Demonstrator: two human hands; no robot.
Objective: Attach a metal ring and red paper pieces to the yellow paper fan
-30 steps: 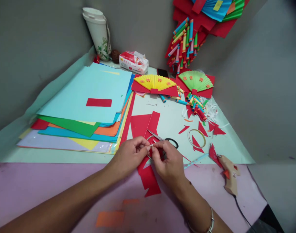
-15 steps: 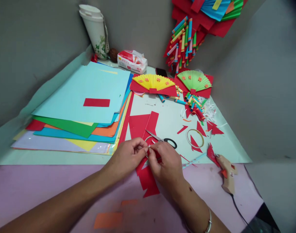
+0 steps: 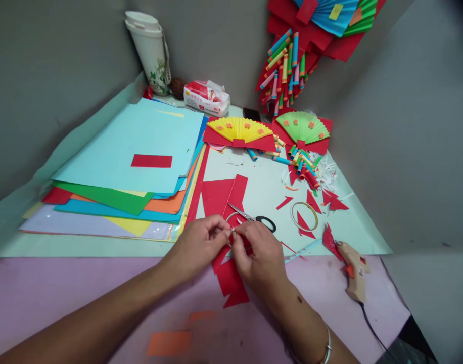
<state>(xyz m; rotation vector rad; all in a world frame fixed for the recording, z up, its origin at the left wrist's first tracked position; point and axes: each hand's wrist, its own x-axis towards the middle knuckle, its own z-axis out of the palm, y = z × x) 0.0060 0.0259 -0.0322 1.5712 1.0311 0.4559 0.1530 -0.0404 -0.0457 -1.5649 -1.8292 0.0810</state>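
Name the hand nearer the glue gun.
Right. The right hand is to the left of the glue gun, apart from it; the left hand is farther left, beyond the right hand.

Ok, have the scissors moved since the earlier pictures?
No. Judged against the yellow fan, the scissors lie in the same place; only the camera's view shifted slightly.
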